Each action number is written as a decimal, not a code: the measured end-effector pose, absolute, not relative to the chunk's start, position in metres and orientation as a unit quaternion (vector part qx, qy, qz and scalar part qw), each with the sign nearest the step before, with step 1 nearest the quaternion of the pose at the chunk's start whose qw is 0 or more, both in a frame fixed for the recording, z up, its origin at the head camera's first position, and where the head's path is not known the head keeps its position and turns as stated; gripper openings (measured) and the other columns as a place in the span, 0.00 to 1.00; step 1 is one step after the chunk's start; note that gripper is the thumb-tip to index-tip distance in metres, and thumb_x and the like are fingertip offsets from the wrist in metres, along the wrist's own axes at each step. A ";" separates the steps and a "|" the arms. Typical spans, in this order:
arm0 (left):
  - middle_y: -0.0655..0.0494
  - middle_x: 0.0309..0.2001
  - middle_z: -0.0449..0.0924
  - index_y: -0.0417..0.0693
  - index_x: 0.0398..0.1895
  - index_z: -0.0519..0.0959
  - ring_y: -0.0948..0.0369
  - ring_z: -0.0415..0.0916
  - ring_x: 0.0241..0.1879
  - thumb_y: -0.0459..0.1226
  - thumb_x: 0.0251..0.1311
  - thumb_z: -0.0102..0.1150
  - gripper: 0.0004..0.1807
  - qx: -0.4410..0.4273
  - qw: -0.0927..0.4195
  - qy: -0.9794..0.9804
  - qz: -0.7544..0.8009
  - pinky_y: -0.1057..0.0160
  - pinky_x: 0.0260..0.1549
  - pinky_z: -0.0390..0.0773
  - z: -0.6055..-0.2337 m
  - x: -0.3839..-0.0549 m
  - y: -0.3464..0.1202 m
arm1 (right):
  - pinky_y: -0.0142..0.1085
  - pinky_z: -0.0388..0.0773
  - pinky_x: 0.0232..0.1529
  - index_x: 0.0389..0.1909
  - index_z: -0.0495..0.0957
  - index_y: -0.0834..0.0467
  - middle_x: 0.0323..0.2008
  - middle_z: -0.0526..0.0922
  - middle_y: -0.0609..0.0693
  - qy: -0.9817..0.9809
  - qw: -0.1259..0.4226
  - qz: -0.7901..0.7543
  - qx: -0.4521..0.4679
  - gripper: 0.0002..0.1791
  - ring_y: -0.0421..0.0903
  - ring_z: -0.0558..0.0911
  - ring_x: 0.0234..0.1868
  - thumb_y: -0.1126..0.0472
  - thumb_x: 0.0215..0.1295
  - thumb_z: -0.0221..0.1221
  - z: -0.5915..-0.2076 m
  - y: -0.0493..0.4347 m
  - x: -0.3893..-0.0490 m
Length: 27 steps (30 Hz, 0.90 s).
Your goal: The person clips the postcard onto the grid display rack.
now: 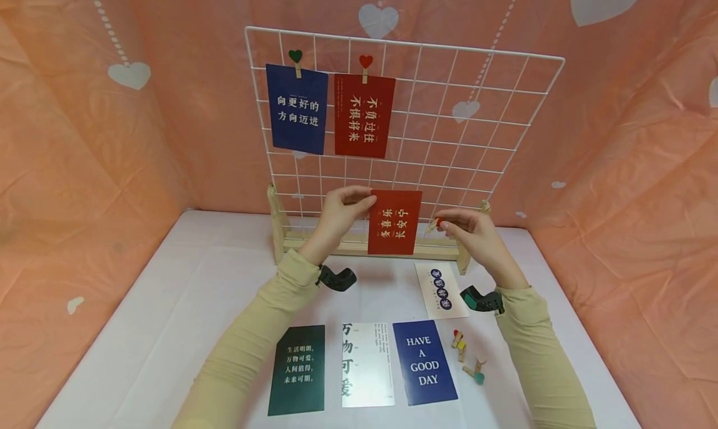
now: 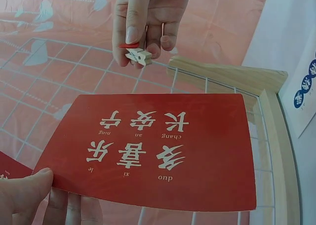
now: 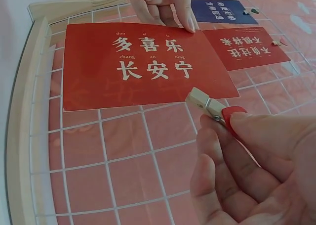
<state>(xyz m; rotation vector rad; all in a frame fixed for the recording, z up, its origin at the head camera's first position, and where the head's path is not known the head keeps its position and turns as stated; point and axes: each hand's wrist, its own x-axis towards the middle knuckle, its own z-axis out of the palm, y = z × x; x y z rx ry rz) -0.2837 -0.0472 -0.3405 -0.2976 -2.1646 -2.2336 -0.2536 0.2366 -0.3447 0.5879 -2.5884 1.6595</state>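
My left hand (image 1: 343, 212) pinches a red postcard (image 1: 395, 223) by its upper left corner, in front of the lower part of a white wire grid (image 1: 437, 130). White Chinese characters run sideways on the card in the head view. To the right of the card, my right hand (image 1: 471, 229) holds a small wooden clothespin (image 3: 205, 102) with a red heart between thumb and fingers. In the right wrist view the pin's tip overlaps the card's edge. On the grid's upper left, a blue postcard (image 1: 297, 111) and another red postcard (image 1: 364, 118) hang from heart clothespins.
On the white table lie a dark green card (image 1: 297, 370), a white card (image 1: 367, 366), a blue card (image 1: 424, 361) and a cream card (image 1: 440, 290). Several loose clothespins (image 1: 462, 352) lie at the right. Wooden feet (image 1: 277, 226) support the grid; pink curtains surround everything.
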 end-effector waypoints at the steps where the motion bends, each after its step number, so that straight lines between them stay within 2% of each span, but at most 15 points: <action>1: 0.48 0.44 0.80 0.40 0.50 0.80 0.55 0.78 0.43 0.35 0.61 0.63 0.15 -0.097 0.010 -0.695 -0.713 0.61 0.42 0.82 -0.339 -0.283 -0.047 | 0.29 0.78 0.48 0.56 0.75 0.65 0.51 0.79 0.60 -0.827 0.007 0.530 0.188 0.17 0.43 0.80 0.46 0.62 0.71 0.54 -0.343 0.236 -0.254; 5: 0.50 0.44 0.80 0.41 0.50 0.81 0.55 0.79 0.42 0.36 0.61 0.63 0.15 -0.103 0.019 -0.700 -0.706 0.60 0.41 0.82 -0.336 -0.284 -0.045 | 0.27 0.76 0.49 0.57 0.75 0.66 0.51 0.80 0.59 -0.827 0.011 0.530 0.188 0.17 0.41 0.80 0.47 0.62 0.71 0.53 -0.338 0.235 -0.254; 9: 0.50 0.44 0.81 0.42 0.50 0.81 0.56 0.78 0.42 0.36 0.61 0.63 0.15 -0.107 0.031 -0.705 -0.701 0.57 0.45 0.81 -0.332 -0.286 -0.043 | 0.27 0.76 0.49 0.55 0.75 0.67 0.49 0.80 0.61 -0.823 0.022 0.532 0.199 0.16 0.42 0.80 0.46 0.64 0.71 0.54 -0.332 0.233 -0.255; 12: 0.49 0.43 0.80 0.41 0.50 0.81 0.55 0.78 0.42 0.35 0.61 0.63 0.15 -0.108 0.040 -0.706 -0.699 0.52 0.48 0.79 -0.329 -0.288 -0.042 | 0.28 0.76 0.49 0.54 0.75 0.68 0.48 0.81 0.61 -0.821 0.030 0.530 0.208 0.16 0.45 0.80 0.46 0.64 0.70 0.54 -0.328 0.232 -0.256; 17: 0.49 0.43 0.81 0.40 0.50 0.81 0.55 0.78 0.42 0.35 0.61 0.62 0.14 -0.104 0.050 -0.709 -0.696 0.54 0.48 0.79 -0.322 -0.292 -0.041 | 0.33 0.77 0.51 0.54 0.75 0.68 0.47 0.82 0.55 -0.818 0.033 0.536 0.204 0.17 0.52 0.80 0.49 0.63 0.70 0.56 -0.322 0.230 -0.259; 20: 0.48 0.43 0.81 0.40 0.50 0.81 0.55 0.78 0.42 0.34 0.61 0.62 0.14 -0.104 0.053 -0.707 -0.698 0.55 0.48 0.79 -0.317 -0.294 -0.041 | 0.33 0.77 0.50 0.54 0.76 0.67 0.46 0.82 0.53 -0.819 0.040 0.534 0.207 0.17 0.51 0.80 0.49 0.62 0.70 0.56 -0.317 0.228 -0.261; 24: 0.47 0.43 0.81 0.39 0.50 0.81 0.54 0.78 0.41 0.33 0.61 0.62 0.14 -0.110 0.058 -0.704 -0.699 0.54 0.47 0.80 -0.310 -0.296 -0.040 | 0.30 0.77 0.50 0.53 0.77 0.64 0.47 0.82 0.56 -0.819 0.050 0.532 0.211 0.15 0.48 0.80 0.49 0.61 0.70 0.55 -0.310 0.224 -0.263; 27: 0.47 0.43 0.81 0.39 0.50 0.81 0.55 0.79 0.40 0.33 0.61 0.62 0.14 -0.117 0.064 -0.705 -0.696 0.56 0.45 0.80 -0.306 -0.296 -0.040 | 0.31 0.76 0.52 0.53 0.78 0.63 0.48 0.82 0.57 -0.818 0.051 0.534 0.208 0.15 0.47 0.80 0.49 0.61 0.70 0.55 -0.307 0.221 -0.265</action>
